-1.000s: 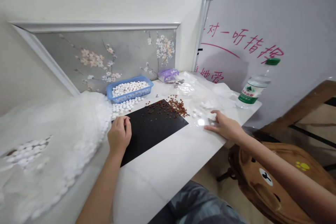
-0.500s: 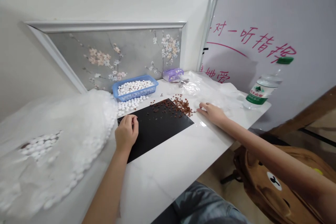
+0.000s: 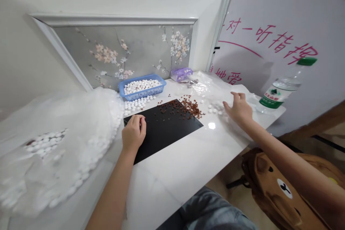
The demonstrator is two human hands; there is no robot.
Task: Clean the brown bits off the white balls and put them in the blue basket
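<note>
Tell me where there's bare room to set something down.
The widest bare patch is the white tabletop between the black mat and the near edge. The mat's near half, right of the left hand, is bare too. Crowding lies farther back: the blue tray, white balls, brown pieces and, near the right hand, clear plastic.

even indoor light | glare spot on tabletop (image 3: 178,156) | soft shadow on white sheet (image 3: 275,3) | edges stretched

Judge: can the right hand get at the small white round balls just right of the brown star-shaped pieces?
Probably yes: the right hand is open, close beside the small white round balls, with nothing solid between. Whether clear crumpled plastic film covers some is hard to tell.
</note>
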